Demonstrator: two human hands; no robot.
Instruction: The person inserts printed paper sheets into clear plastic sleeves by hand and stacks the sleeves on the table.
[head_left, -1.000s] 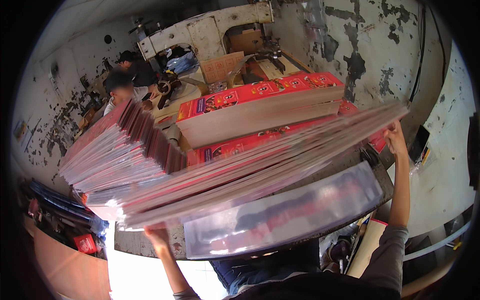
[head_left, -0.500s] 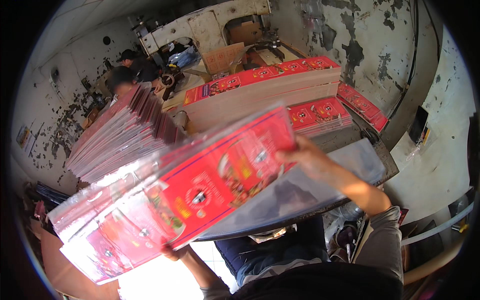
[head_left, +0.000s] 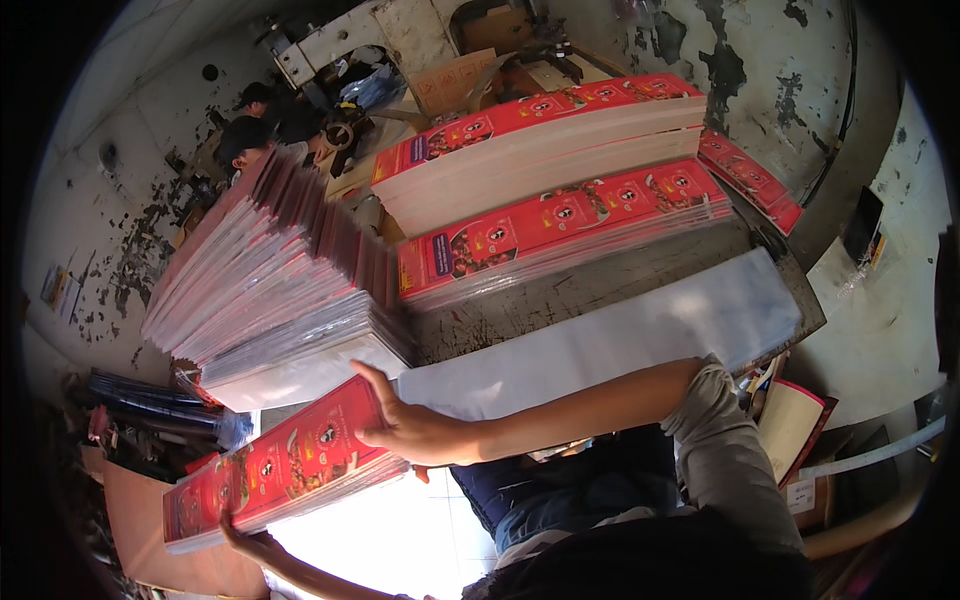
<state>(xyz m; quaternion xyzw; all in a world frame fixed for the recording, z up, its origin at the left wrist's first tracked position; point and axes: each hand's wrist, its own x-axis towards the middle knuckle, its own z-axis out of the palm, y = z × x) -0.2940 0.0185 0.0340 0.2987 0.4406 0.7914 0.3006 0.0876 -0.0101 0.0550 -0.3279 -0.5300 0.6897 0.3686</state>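
Note:
A low stack of long red printed sheets in clear plastic sleeves [head_left: 300, 455] lies at the lower left, slanting down to the left. At its right end is my right hand [head_left: 425, 432], fingers spread over and against the short edge. My left hand [head_left: 248, 540] is at the near long edge towards the left end, its fingers closed over the rim of the stack; part of them is hidden. Just above stands a tall fanned pile of sleeved red sheets [head_left: 260, 280]. Under my right forearm, a stack of clear plastic sleeves [head_left: 620, 335] lies along the table edge.
On the worn metal table [head_left: 500, 330] sit a sleeved red stack [head_left: 570, 225] and a tall block of red sheets [head_left: 540, 150]. A red bundle [head_left: 750, 180] lies at the right. Two people [head_left: 245, 140] are at the back left by a large machine [head_left: 350, 45].
The sleeved red sheet I held up across the table has gone down to the left, onto the lower stack. My right hand moved left and down; my left hand moved further left.

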